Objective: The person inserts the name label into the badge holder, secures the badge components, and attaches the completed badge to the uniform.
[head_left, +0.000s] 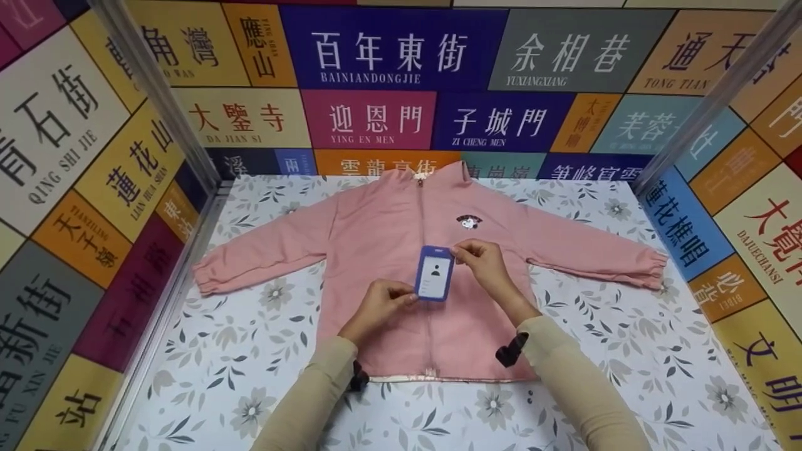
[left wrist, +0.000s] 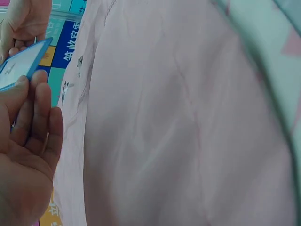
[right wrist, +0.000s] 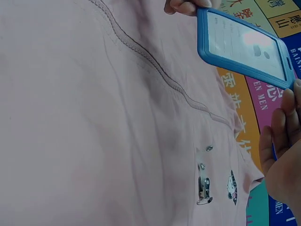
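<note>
A blue-framed badge holder (head_left: 435, 274) with a white card and a dark portrait icon is held above a pink zip jacket (head_left: 376, 250). My left hand (head_left: 382, 307) pinches its lower left corner. At the upper right corner, my right hand (head_left: 485, 266) pinches the frame near the slot. Both hands also show on the holder (right wrist: 244, 44) in the right wrist view. A small metal clip (right wrist: 203, 183) with a snap button appears against the jacket front in that view, close to the cartoon emblem (right wrist: 232, 188). The right hand hides that spot in the head view.
The jacket lies flat with both sleeves spread, collar at the back, on a white floral cloth (head_left: 250, 401). Panels printed with place names, such as the purple panel (head_left: 395, 50), stand behind and at both sides. A metal rail (head_left: 156, 300) runs along the left edge.
</note>
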`<state>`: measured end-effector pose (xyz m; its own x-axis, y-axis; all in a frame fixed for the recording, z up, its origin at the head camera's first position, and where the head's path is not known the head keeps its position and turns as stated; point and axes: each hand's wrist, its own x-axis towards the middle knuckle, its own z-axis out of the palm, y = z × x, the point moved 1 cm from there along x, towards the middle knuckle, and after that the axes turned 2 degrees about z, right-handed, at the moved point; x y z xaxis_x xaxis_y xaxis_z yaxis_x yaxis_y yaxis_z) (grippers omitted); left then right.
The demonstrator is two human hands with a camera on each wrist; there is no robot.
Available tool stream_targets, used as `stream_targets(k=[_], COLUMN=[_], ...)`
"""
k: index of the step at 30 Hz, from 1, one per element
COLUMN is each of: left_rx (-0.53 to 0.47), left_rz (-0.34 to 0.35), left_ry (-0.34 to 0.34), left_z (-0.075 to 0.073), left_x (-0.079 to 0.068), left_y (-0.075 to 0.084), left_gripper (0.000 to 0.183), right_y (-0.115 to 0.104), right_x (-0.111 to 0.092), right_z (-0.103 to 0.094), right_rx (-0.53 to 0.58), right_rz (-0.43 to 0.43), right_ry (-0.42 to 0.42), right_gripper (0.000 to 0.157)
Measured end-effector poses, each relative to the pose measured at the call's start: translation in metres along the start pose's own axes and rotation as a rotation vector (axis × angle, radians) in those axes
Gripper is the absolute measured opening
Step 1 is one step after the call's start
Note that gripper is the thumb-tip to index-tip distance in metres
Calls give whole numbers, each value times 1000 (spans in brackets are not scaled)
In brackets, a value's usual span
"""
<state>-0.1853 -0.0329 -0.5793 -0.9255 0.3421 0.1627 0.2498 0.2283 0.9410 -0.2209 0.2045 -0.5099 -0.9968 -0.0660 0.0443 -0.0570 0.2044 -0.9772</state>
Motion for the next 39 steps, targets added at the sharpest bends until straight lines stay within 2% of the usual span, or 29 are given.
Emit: stream_targets(k=[5,12,18,21,24,28,31,34,39], left_rx=[44,75,62,38,20,11,7,15,22], left_rz=[-18,-20,-32,-41,-41,-46,-50,-44,-45], left_ry=[47,58,69,77,87,95,97,97,88], left_z=[2,3,4,5,4,3,2,1,1], left_x=[1,1,1,1,0,-1,-2,-2,-3], left_y=[-1,-3,-4,-4,-4,-5,-4,-4,-5], left_gripper=[13,12,11,11,10,9,9,9,9], right_y=[-5,-5,-5,0,10,24,33,42,59], right_x=[1,3,4,7,14,22,25,28,29], right_z=[3,4,4,3,-1,-11,-20,-29,-41], right_rx=[5,-6,13,35,58,57,-6,-124,-353], right_rz=[1,8,7,38,85,119,118,115,96], right_ry=[-38,-44,-60,-69,-53,22,86,131,137], right_gripper=[18,19,19,22,27,34,36,32,24])
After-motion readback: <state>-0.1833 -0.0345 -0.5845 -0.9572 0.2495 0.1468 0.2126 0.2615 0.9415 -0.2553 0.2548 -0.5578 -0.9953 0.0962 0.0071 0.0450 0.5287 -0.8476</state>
